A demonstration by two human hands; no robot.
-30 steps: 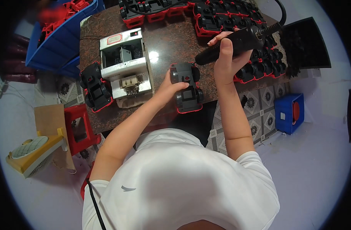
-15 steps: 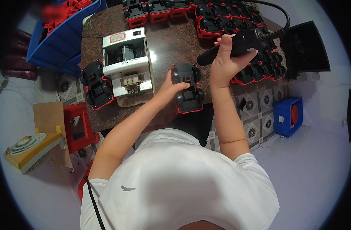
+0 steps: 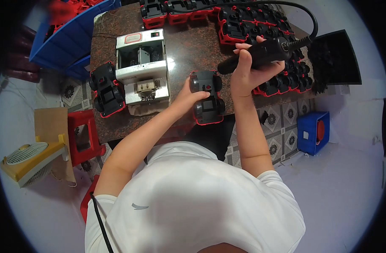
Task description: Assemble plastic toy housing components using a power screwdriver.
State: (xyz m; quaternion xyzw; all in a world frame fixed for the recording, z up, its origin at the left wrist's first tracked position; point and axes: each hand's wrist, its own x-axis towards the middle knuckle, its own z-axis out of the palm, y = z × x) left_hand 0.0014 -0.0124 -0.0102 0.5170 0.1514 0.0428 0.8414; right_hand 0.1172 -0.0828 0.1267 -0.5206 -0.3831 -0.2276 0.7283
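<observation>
My left hand (image 3: 190,98) is closed on a toy car chassis (image 3: 207,110), black with a red rim, wheels up, at the table's front edge. Its thumb lies across the chassis near a small red spot. To the right, my right hand (image 3: 250,74) is wrapped round a black corded electric screwdriver (image 3: 260,54), which lies nearly level with its narrow end to the left. That end is apart from the chassis. Left of my left hand stands a white metal screw feeder (image 3: 142,74). Another upturned toy car chassis (image 3: 107,90) rests against its left side.
Rows of similar upturned cars (image 3: 247,29) fill the table's (image 3: 188,48) back and right. A blue crate (image 3: 70,40) of red parts stands left, a black bin (image 3: 334,59) right. The screwdriver's cable (image 3: 304,12) arches overhead. On the floor are a red stool (image 3: 81,135) and blue box (image 3: 313,133).
My right thumb has lowered and the fingers have shifted on the electric screwdriver. My left hand keeps the chassis in the same place. The whole view has moved slightly.
</observation>
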